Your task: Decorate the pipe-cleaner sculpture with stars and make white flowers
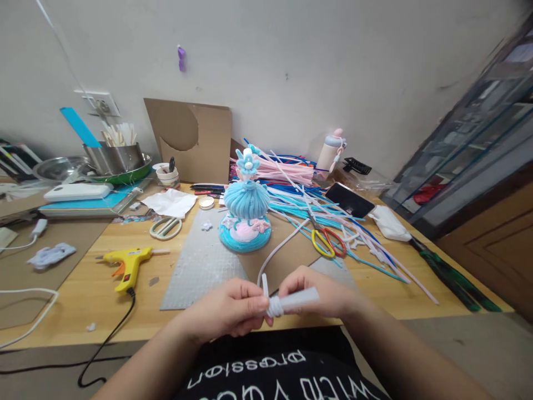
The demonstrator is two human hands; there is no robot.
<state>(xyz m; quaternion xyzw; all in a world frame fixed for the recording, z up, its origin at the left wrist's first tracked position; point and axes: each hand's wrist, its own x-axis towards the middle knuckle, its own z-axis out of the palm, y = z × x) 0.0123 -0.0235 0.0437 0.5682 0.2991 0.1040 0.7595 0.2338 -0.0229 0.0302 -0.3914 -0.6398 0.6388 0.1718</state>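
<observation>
so upper left there's a wall socket (111,103), and under it a metal pot (114,160) stuffed with sticks (119,135) next to a shiny bowl (62,166). tiny purple thing (181,58) up on the wall (291,33), left of top centre. right of centre you get a pale bottle (326,155) with a pink top (338,133), a dark-screened phone (350,200) below it, then a shelved cabinet (487,105) far right

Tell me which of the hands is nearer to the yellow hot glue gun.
Left. The left hand is to the right of the hot glue gun; the right hand is farther right, beyond the left.
</observation>
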